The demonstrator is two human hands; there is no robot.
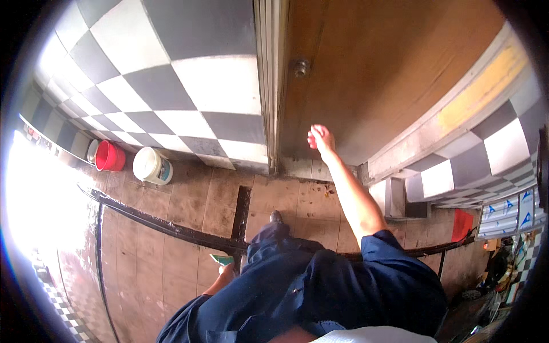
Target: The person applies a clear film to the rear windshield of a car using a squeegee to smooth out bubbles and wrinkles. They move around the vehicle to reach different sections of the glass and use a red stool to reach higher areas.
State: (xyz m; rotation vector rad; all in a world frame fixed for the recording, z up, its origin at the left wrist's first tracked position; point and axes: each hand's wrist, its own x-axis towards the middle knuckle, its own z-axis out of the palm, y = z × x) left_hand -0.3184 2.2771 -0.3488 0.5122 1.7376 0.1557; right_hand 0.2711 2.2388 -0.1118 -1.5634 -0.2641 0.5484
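My right arm stretches forward toward a brown wooden door (366,74). At its end, my right hand (321,140) is closed with curled fingers, in front of the door's lower part and below the round metal knob (301,68), apart from it. Something reddish shows at the fingers; whether it is a held thing cannot be made out. Low by my left side, my left hand (228,271) grips a small flat green thing with a pale edge (221,259). Its kind is unclear, and my sleeve and body partly hide that arm.
A white bucket (150,166) and a red bucket (110,156) stand along the checkered tile wall (154,86). A dark channel (166,227) crosses the brown tiled floor. At the right are a red panel (462,225), a silvery patterned sheet (506,214) and dark clutter (497,274).
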